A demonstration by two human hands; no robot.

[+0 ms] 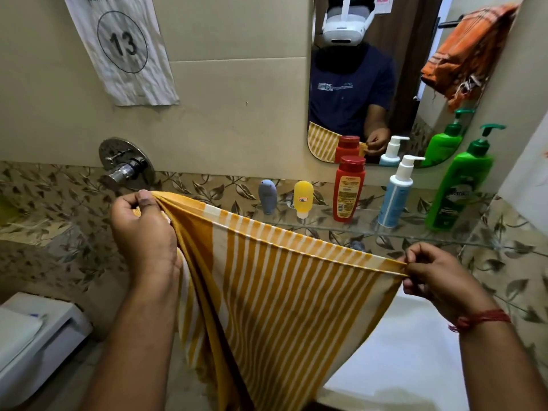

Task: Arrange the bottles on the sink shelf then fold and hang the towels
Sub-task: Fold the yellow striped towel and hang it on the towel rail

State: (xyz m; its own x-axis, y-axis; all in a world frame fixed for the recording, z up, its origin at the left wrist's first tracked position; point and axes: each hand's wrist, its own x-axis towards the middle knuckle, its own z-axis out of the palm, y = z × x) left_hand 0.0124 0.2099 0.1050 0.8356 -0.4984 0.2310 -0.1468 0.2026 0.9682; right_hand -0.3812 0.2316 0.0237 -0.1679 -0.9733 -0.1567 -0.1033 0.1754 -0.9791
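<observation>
Folding step, it seems — bottles already upright on the clear glass shelf (370, 225). Yellow-and-white striped cotton towel (284, 298) stretched before the shelf, left hand (142, 229) gripping one corner, right hand (439, 277) pinching the other. Next — bringing corners together evenly.

Two bare forearms reach into view from the bottom edge, with no sleeves covering them up to the frame's edge. Just behind the right hand (439, 277), a bracelet of thin red thread (486, 318) is wound several times around the wrist, with a small loose end sticking out on its inner side. The left hand (142, 229) and its wrist carry no jewellery or band. Above and beyond the hands, a mirror reflection shows the person wearing a dark navy short-sleeved T-shirt (350, 93) with small pale lettering across the chest, and a white head-mounted camera unit (345, 28) with a white strap.
</observation>
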